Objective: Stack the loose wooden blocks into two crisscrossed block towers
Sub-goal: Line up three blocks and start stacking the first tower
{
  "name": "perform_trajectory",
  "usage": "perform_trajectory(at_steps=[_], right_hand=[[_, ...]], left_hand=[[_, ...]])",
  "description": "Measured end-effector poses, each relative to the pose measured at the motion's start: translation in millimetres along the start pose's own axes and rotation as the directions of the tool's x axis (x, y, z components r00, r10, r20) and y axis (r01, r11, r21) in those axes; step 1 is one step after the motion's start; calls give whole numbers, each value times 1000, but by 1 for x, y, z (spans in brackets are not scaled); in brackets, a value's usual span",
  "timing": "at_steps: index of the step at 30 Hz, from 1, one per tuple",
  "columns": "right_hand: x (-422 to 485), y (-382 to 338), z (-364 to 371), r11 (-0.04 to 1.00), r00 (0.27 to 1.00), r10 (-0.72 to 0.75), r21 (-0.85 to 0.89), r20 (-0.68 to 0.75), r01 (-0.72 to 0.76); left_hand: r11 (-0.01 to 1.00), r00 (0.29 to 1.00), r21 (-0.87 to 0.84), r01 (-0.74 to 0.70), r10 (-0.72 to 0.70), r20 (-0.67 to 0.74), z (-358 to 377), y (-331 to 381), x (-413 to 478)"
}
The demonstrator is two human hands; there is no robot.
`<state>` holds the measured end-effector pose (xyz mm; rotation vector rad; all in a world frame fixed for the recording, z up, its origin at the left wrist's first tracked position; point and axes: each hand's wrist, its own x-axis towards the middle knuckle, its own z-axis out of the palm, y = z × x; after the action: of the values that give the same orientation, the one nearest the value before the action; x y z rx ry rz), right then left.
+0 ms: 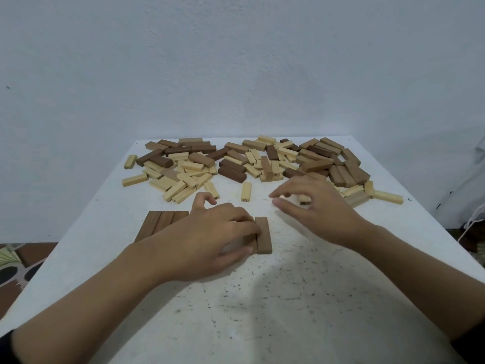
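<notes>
Left forearm (105, 298) and right forearm (420, 264) reach in over the near edge of the white, speckled tabletop (275, 311). Toward the middle, the left hand (210, 237) lies over a short row of brown blocks (263, 235) set side by side, pointing away from the person. Its fingers bend down onto the blocks with the thumb lifted clear, so it presses rather than grips. Just left of that hand, a row of three brown blocks (162, 222) lies flat, each touching the next. The right hand (320, 208) hovers slightly farther on, fingers loosely spread. A pale block end (304, 198) shows beneath it, but whether the hand holds it I cannot tell. Beyond, a pale block marked 23 (246, 191) lies alone. The loose blocks (236, 164), pale and brown, sprawl along the far edge before a bare wall (236, 61).
</notes>
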<state>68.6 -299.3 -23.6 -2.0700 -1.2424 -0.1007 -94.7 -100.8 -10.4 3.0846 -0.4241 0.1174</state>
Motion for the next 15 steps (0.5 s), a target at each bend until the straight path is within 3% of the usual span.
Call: perform_trajectory(at_steps=[4, 8, 15], right_hand=[[37, 10, 3, 979, 996, 3, -204, -88, -21], [68, 16, 11, 919, 990, 115, -369, -76, -135], [94, 25, 29, 852, 982, 174, -488, -76, -188]], left_hand=[[1000, 1000, 11, -13, 13, -22, -5, -4, 8], [1000, 1000, 12, -2, 2, -20, -10, -13, 16], [999, 998, 16, -39, 38, 58, -8, -16, 24]])
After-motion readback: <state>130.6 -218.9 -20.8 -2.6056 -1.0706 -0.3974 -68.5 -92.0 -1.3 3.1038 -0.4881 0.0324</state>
